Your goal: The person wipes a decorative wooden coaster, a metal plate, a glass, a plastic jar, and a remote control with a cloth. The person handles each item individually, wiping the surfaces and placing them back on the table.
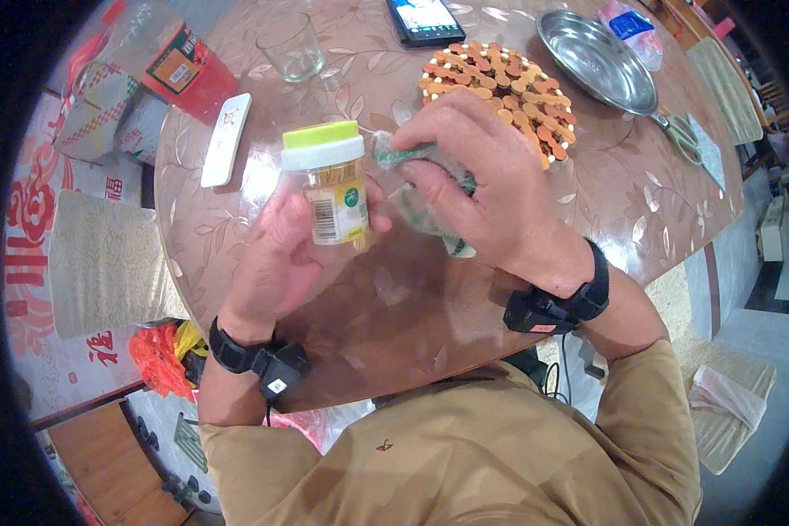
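Note:
My left hand point(282, 250) is closed round a clear plastic jar point(352, 180) with a light-green and white lid point(323, 140). Thin tan sticks that look like toothpicks show inside it, and a yellow and white label faces me. Just to the right, my right hand point(491, 188) pinches a crumpled piece of clear and green plastic wrap point(416, 209). The wrap hangs below the fingers, close beside the jar but apart from the lid. Both hands are raised over the round table point(359, 342).
Behind my right hand lies an orange-brown wooden trivet point(535, 105). A steel dish point(600, 66), scissors point(679, 136) and a phone point(425, 19) lie around it. To the left are a glass point(296, 60), a bottle of red drink point(184, 74) and a white oblong case point(227, 145).

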A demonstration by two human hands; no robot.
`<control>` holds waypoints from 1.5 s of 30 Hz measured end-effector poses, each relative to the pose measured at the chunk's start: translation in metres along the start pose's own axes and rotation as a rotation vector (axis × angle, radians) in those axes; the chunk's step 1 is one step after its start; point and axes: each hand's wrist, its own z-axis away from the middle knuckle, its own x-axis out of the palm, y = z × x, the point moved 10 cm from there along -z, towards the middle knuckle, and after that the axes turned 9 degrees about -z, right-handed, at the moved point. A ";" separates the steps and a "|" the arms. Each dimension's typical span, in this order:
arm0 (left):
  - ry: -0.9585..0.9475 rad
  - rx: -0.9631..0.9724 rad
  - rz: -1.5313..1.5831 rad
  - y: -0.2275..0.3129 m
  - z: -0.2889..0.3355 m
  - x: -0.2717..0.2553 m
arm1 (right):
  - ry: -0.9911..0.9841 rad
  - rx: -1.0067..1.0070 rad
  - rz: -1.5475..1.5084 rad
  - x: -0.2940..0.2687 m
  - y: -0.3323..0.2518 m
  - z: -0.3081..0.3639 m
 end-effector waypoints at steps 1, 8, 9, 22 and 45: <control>0.054 -0.017 -0.039 0.000 0.000 -0.001 | 0.018 -0.023 0.009 -0.002 -0.001 0.000; 0.046 -0.107 0.050 -0.013 0.003 -0.004 | -0.003 0.005 -0.119 -0.004 -0.005 -0.003; 0.020 -0.115 0.057 -0.015 0.003 -0.002 | -0.017 0.025 -0.143 -0.002 -0.005 -0.002; 0.076 -0.162 0.042 -0.010 0.000 -0.004 | 0.039 0.103 -0.227 -0.006 0.003 -0.002; 0.023 -0.208 -0.239 -0.016 0.005 0.005 | -0.014 0.276 -0.406 0.000 0.018 0.002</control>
